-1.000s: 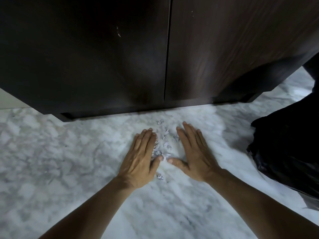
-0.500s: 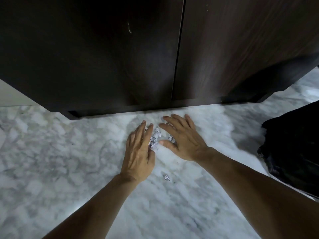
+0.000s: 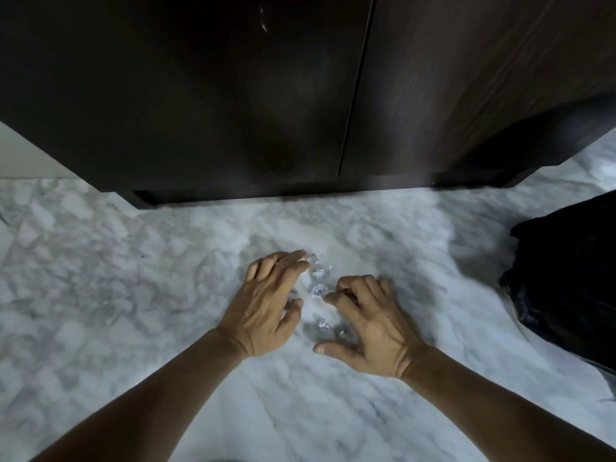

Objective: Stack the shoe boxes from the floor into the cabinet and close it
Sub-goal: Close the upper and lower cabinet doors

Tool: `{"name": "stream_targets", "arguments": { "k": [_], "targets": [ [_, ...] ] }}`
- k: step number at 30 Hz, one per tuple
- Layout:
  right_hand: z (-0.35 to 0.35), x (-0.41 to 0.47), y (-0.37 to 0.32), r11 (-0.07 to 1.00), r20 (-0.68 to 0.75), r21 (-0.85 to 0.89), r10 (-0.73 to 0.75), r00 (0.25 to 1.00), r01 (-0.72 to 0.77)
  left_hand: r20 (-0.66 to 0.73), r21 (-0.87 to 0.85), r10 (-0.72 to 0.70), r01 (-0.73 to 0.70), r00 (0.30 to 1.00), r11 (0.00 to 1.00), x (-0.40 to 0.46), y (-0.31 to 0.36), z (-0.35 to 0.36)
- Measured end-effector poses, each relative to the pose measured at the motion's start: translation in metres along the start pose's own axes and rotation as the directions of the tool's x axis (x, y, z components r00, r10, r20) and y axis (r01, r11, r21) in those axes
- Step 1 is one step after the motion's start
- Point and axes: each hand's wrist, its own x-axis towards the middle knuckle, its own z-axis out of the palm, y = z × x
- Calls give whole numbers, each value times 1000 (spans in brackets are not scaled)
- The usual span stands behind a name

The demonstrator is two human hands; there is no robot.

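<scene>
We see no shoe boxes; the cabinet (image 3: 233, 95) stands shut ahead. Small crumpled scraps (image 3: 318, 290) lie in a line on the floor (image 3: 100, 278), running away from us, between both hands. Our left hand (image 3: 266, 308) is spread, holding nothing. Our right hand (image 3: 370, 325), curled, is nearer; we cannot tell whether it pinches one.

Dark wood-grain cabinet (image 3: 466, 95), glossy marble floor (image 3: 100, 278), crinkled foil scraps (image 3: 318, 290)
</scene>
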Motion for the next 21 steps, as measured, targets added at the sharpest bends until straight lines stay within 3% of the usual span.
{"name": "stream_targets", "arguments": {
  "k": [4, 11, 17, 21],
  "targets": [
    [3, 1, 0, 999, -33, -12, -52, 998, 52, -55, 74, -99, 103, 994, 992, 2, -1, 6],
    [7, 3, -4, 993, -70, -49, -112, 991, 109, -202, 92, -126, 147, 971, 985, 5, -4, 13],
    [3, 7, -3, 995, -148, -96, -21, 989, 7, -341, 91, -102, 141, 935, 986, 3, -3, 11],
    [-16, 16, 3, 992, -144, 90, 99, 985, -86, -343, 21, -222, 244, 913, 970, 15, 5, -9]
  ]
}}
